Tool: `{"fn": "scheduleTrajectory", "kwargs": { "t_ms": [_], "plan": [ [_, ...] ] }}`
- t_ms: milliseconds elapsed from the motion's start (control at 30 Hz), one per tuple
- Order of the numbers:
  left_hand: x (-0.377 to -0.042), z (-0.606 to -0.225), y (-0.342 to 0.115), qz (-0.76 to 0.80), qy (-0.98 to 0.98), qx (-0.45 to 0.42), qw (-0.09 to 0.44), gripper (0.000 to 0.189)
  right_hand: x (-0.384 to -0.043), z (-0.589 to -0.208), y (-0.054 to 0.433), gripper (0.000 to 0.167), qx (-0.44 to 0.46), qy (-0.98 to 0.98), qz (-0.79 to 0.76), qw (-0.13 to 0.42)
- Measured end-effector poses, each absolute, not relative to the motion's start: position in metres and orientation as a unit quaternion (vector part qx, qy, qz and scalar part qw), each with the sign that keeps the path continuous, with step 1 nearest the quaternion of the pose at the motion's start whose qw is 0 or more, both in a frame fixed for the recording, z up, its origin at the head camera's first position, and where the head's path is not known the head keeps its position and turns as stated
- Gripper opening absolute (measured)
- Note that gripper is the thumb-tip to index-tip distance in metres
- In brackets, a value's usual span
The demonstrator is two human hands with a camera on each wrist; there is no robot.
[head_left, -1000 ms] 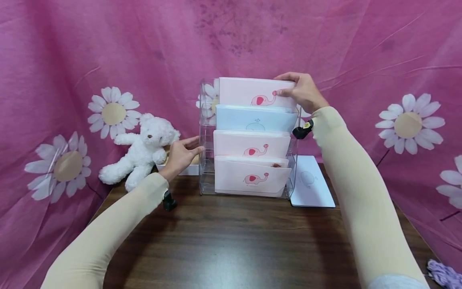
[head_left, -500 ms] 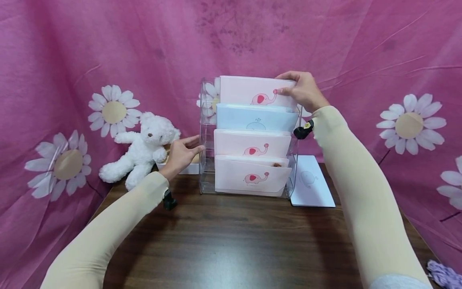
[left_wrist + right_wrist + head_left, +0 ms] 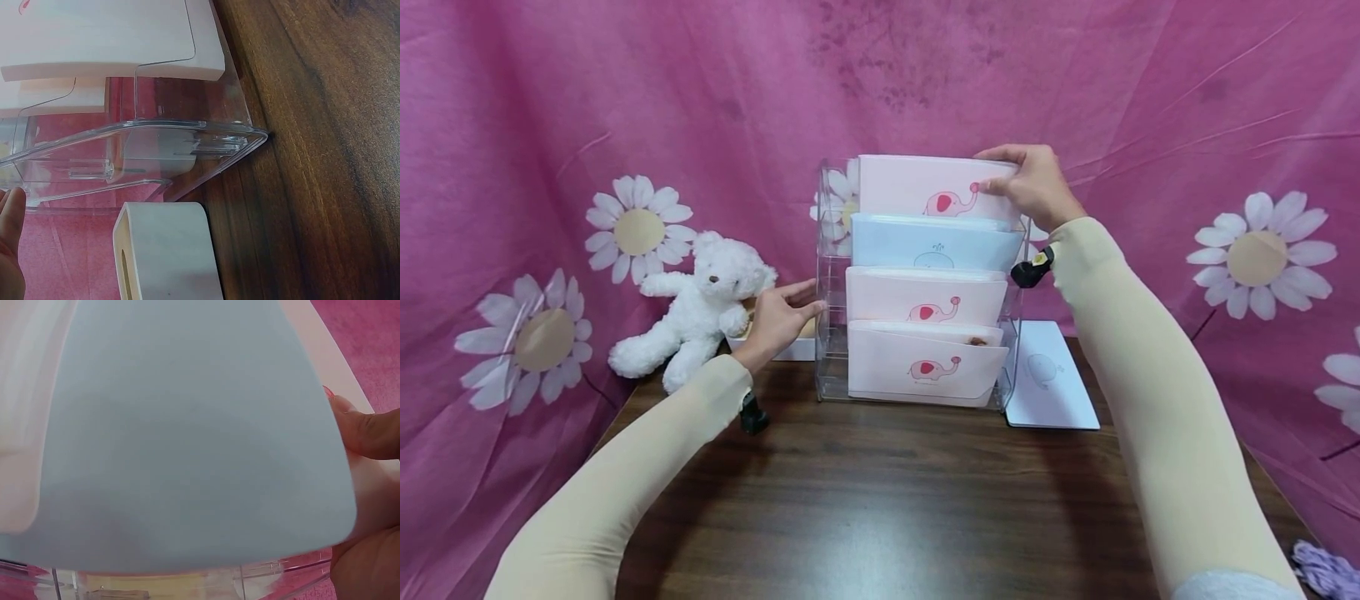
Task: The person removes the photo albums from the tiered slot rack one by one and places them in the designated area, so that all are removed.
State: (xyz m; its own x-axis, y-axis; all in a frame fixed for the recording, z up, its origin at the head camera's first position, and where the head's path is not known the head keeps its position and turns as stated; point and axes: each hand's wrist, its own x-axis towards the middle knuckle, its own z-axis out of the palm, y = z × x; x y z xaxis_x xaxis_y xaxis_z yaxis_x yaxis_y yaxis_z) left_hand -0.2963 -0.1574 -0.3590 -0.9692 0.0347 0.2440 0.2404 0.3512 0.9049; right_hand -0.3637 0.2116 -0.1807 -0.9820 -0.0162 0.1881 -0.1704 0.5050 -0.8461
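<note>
A clear plastic tiered rack (image 3: 832, 367) holds pale pink notebooks with a red elephant and a light blue notebook (image 3: 887, 242) with a whale, in stepped rows. At the top row my right hand (image 3: 1037, 185) pinches the right edge of a pink notebook (image 3: 895, 183), thumb in front and fingers behind. In the right wrist view the blue notebook (image 3: 194, 444) fills the middle, with the thumb (image 3: 369, 431) on the pink one past it. My left hand (image 3: 775, 321) touches the rack's left side with extended fingers; only part of it shows in the left wrist view.
A white plush bear (image 3: 700, 308) sits left of the rack, beside a low white box (image 3: 797, 348). Another whale notebook (image 3: 1048, 375) lies flat to the right. Purple yarn (image 3: 1326, 571) is at the lower right. Brown wooden table (image 3: 880, 483); pink floral cloth (image 3: 1075, 75) behind.
</note>
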Motion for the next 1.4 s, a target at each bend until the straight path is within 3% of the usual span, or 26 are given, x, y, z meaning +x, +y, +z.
{"fn": "scheduleTrajectory", "kwargs": {
  "t_ms": [700,1400],
  "plan": [
    [-0.296,-0.360,-0.157,-0.565,-0.816,-0.085,0.090,0.049,-0.355,-0.157,0.221,0.047,0.059,-0.835,0.533,0.125],
    [-0.295,-0.358,-0.155,-0.569,-0.815,-0.075,0.082,0.050,-0.338,-0.128,0.243,0.045,0.032,-0.687,0.706,0.171]
  ]
}}
